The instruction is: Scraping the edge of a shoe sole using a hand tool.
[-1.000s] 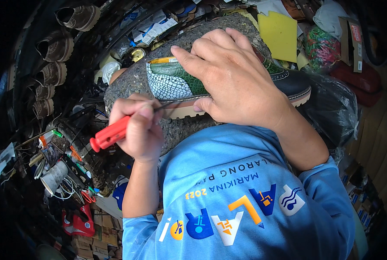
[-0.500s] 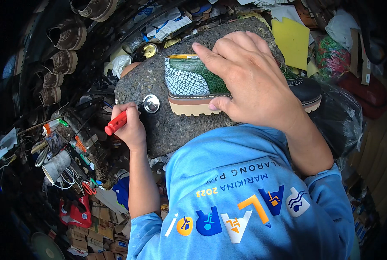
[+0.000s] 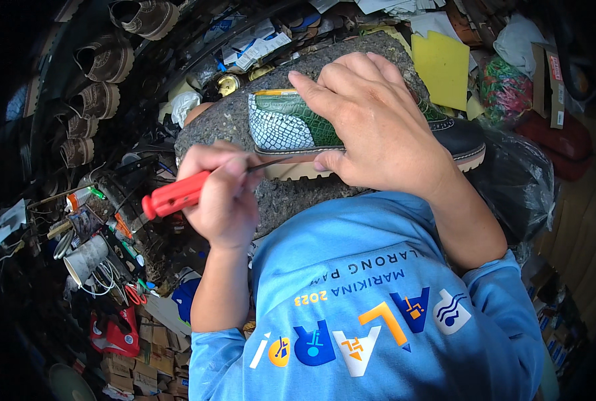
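A lace-up style shoe lies lengthwise on a rough grey stone block. It has a white scale-patterned heel, green scaly side, black toe and ridged tan sole. My right hand grips it from above, thumb against the side near the sole and fingers over the top. In my left hand is a red-handled awl. Its thin dark shaft points right and meets the brown sole edge below the heel; whether the tip has entered cannot be made out. My left fingers are somewhat blurred.
Several brown shoes stand in a row at the left. Tools and a white cup clutter the lower left. A yellow sheet and dark plastic bag flank the block's right side. Cardboard pieces lie below.
My left hand has moved right with the awl, bringing its shaft to the shoe's sole edge and covering the small round metal dish. My right hand keeps its grip on the shoe.
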